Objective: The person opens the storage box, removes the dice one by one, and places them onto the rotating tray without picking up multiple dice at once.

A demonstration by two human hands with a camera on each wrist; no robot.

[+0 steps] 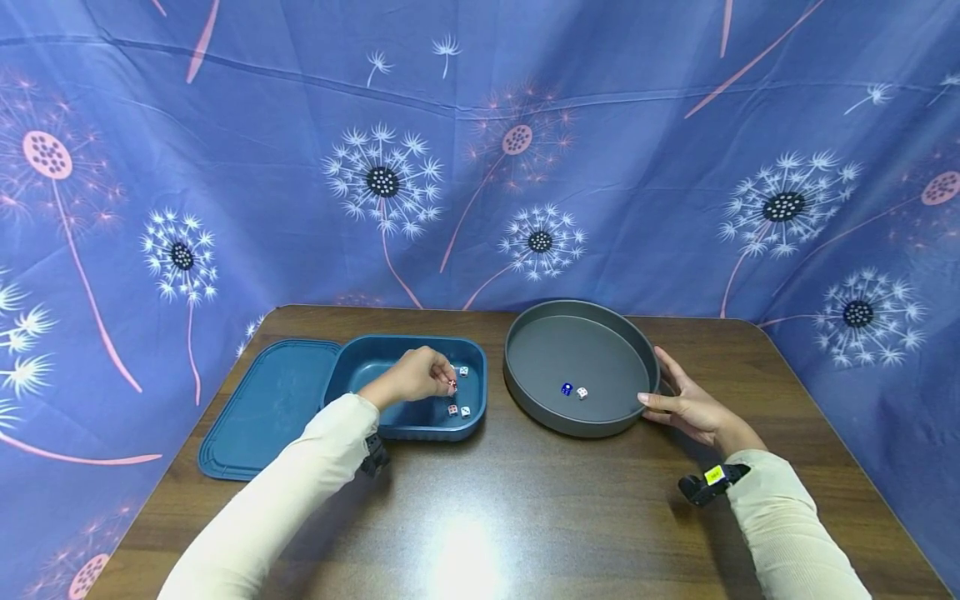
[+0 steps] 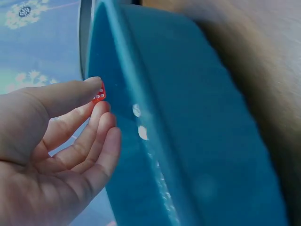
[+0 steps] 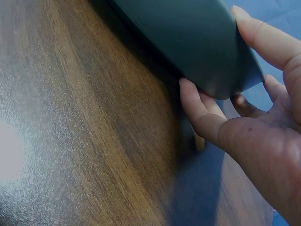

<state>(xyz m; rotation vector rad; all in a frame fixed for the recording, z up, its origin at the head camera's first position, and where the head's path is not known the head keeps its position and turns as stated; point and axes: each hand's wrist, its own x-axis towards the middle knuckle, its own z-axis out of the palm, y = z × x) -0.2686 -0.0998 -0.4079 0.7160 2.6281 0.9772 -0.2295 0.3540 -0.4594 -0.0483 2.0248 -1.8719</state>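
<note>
Between thumb and fingertips, my left hand (image 1: 415, 375) pinches a red die (image 2: 100, 92) with white dots, held over the blue rectangular container (image 1: 408, 432). Inside the container, near its right end, are several dice, among them a white die (image 1: 466, 412) and a red-and-white-looking die (image 1: 452, 410). To the right stands a round dark grey pan (image 1: 577, 346); a blue die (image 1: 567, 388) and a white die (image 1: 582, 392) lie on its bottom. My right hand (image 1: 693, 408) grips the pan's right side, thumb and fingers spread about its wall.
A blue lid (image 1: 266, 408) lies flat left of the container and touches or nearly touches it. All of this stands on a brown wooden table (image 1: 570, 517). Behind the table's far edge hangs a blue dandelion-print cloth (image 1: 630, 150).
</note>
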